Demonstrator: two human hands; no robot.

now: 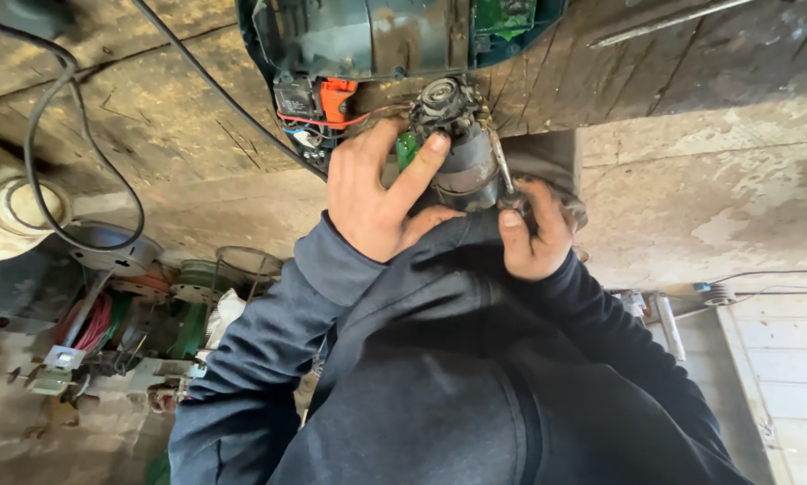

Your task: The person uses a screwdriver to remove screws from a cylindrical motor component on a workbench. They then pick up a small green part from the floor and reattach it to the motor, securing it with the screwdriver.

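Grimy grey motor core (462,153), centre top of frame, bearing end up; gripped by left hand (381,198); right hand (533,229) closed around thin metal tool (502,171).

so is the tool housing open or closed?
Open: the teal housing shows bare wiring and an orange switch. The left hand holds the motor outside it.

Counts: two hands, left (376,193) and right (533,229), both on one motor (462,153). One tool (502,171) beside motor. One open casing (367,45) above motor. One black cable (80,153) left of motor.
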